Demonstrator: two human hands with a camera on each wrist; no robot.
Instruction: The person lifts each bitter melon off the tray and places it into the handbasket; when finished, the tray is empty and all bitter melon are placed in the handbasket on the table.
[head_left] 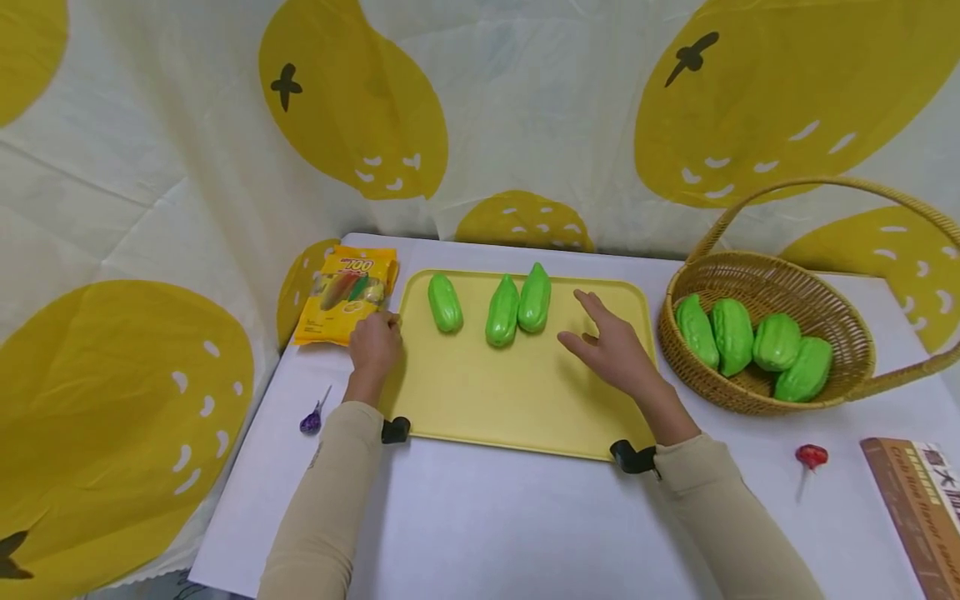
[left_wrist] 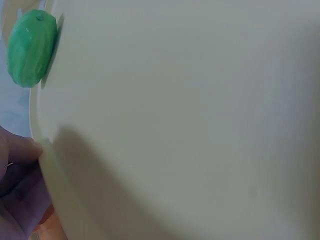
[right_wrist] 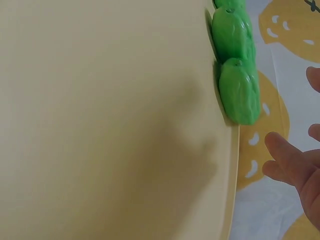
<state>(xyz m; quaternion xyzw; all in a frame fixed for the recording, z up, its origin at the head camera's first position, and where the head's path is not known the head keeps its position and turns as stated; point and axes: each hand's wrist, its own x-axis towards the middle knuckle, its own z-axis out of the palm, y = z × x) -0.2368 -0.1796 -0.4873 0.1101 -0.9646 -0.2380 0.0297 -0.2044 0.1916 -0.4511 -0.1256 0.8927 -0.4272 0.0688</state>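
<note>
A yellow rectangular tray (head_left: 517, 400) lies on the table. My left hand (head_left: 375, 342) pinches its left rim, the thumb on top in the left wrist view and the fingers at the outer side. Three glossy green ridged vegetables, toy-like, lie toward the tray's far side: one at the left (head_left: 446, 303) and two side by side, the middle one (head_left: 502, 311) and the right one (head_left: 535, 298). Over the tray's right part hovers my right hand (head_left: 611, 350), fingers extended and spread, holding nothing. In the right wrist view, green vegetables (right_wrist: 239, 92) lie beyond its fingertips.
Right of the tray stands a wicker basket (head_left: 675, 367) with a tall handle, holding several similar green vegetables (head_left: 731, 335). A yellow candy bag (head_left: 337, 292) and a purple lollipop (head_left: 311, 421) lie at the left. A red lollipop (head_left: 812, 456) and brown box (head_left: 911, 500) lie at the right.
</note>
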